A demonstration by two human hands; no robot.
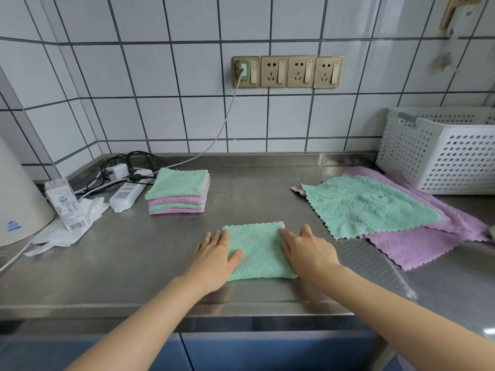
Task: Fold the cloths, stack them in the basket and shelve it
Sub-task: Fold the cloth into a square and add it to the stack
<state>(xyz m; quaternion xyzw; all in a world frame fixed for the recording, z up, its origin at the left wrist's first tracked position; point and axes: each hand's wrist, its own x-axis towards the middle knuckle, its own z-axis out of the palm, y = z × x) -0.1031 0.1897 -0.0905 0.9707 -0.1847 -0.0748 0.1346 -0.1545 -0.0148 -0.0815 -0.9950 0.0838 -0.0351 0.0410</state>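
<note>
The folded green cloth (258, 251) lies flat on the steel counter (166, 253) near its front edge, roughly square, its slightly longer side running away from the person toward the tiled wall. The left hand (214, 259) rests palm down on the cloth's left edge, fingers straight and spread, thumb lying across the fabric. The right hand (308, 253) presses flat on the right edge, fingers extended forward; neither hand curls around anything. Both forearms reach in from the lower corners and converge on the cloth. Behind and to the left sits a stack of folded cloths (178, 191), alternating green and pink. To the right an unfolded green cloth (367, 206) lies spread over an unfolded purple cloth (417, 245), whose far corner reaches the white perforated basket (439, 153) at the wall.
</note>
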